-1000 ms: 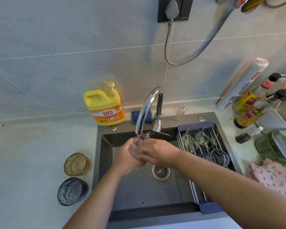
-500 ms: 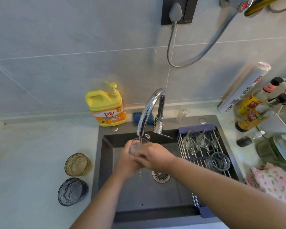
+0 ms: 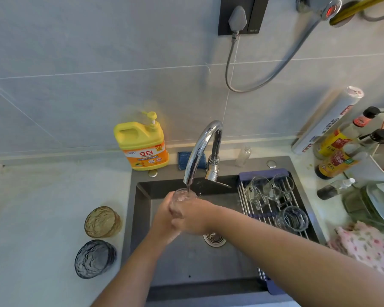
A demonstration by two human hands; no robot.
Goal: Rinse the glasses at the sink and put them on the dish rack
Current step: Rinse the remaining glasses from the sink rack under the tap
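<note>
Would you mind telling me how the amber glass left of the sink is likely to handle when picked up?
The amber glass looks thick and rippled, so it is probably rigid, heavyish for its size and breakable. Its textured wall should resist slipping, even when wet. Standing upright, short and wide, it seems unlikely to tip.
</note>
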